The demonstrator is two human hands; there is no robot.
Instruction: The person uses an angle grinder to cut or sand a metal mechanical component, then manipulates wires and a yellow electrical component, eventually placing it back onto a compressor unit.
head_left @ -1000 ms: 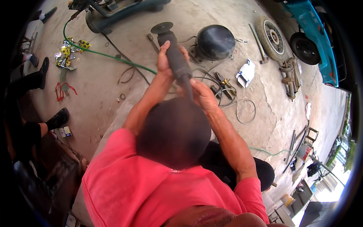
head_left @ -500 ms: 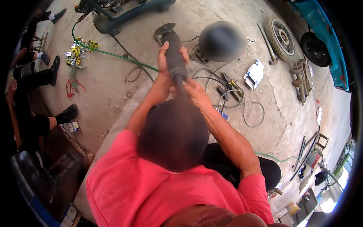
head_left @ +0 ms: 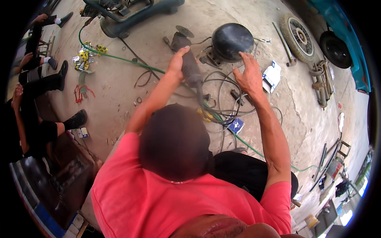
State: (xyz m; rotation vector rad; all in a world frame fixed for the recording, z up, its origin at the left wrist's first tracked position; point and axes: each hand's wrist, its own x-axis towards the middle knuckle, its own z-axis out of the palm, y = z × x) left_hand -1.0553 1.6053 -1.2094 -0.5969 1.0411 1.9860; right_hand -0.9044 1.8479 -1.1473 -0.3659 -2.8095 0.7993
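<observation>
My left hand (head_left: 177, 64) is closed round the body of a dark angle grinder (head_left: 191, 69), raised above the floor. The grinder's thin round disc (head_left: 185, 31) points away from me, and its cord hangs down toward me. A black, dome-shaped compressor (head_left: 232, 41) with thin pipes stands on the floor at the far side. My right hand (head_left: 251, 75) reaches to its near edge, thumb and fingers apart. I cannot tell whether the fingertips touch the compressor. Below the grinder lie looped cables (head_left: 222, 85) and a blue box (head_left: 236, 125).
A green hose (head_left: 119, 58) crosses the floor under my arms. A white-and-blue carton (head_left: 272, 75), a spoked wheel (head_left: 298, 35) and a metal shaft assembly (head_left: 320, 89) lie right. A large tank (head_left: 143, 18) stands at the back. Other people's legs (head_left: 47, 87) are at left.
My right hand has let go of the grinder and moved right to the compressor. The left hand still holds the grinder, now tilted slightly. The blue box shows more fully.
</observation>
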